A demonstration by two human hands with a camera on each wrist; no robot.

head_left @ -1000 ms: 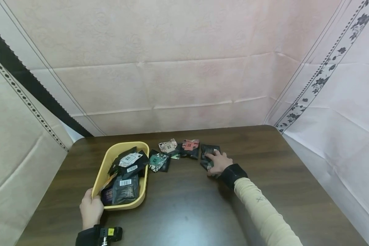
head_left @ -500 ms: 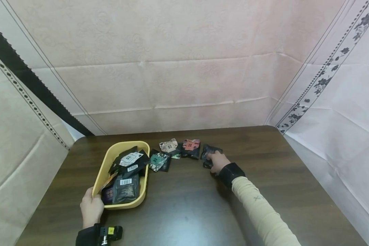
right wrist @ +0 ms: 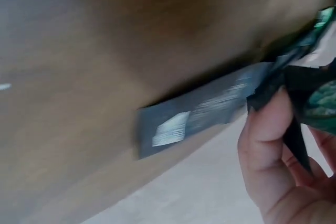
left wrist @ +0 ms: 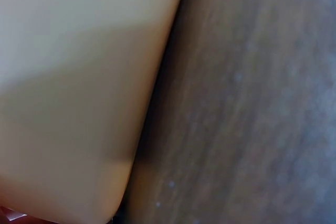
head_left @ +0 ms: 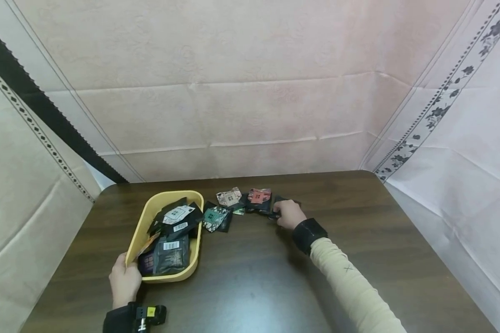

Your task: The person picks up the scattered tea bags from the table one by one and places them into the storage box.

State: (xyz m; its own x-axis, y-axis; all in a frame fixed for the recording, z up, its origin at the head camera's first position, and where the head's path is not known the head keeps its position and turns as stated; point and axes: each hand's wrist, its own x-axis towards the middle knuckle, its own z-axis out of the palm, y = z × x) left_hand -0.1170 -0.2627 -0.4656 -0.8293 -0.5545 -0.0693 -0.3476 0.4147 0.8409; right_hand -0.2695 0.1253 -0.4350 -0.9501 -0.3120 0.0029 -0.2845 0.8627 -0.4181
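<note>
My left hand [head_left: 125, 282] grips the near left corner of a yellow plastic basket [head_left: 138, 231], whose smooth outer wall [left wrist: 79, 93] fills much of the left wrist view. Several black packets [head_left: 171, 256] with white labels and barcodes lie inside. At the right end of a row of packets, my right hand [head_left: 289, 214] pinches a black packet with a green print [right wrist: 321, 99] between thumb and fingers. Another dark packet with a white label [right wrist: 210, 103] shows just beyond the fingertips in the right wrist view. In the head view the hand hides most of what it holds.
Between basket and right hand lie a green-patterned packet [head_left: 215, 218], a pale-labelled packet [head_left: 229, 198] and a red-labelled packet [head_left: 259, 196]. They rest on a dark wooden table [head_left: 250, 277]. Patterned cloth [head_left: 250, 115] hangs behind the table's far edge and along both sides.
My right hand has gone from spread over the dark packets to pinching, and has moved slightly left toward the red-labelled packet. The left hand and basket have hardly moved.
</note>
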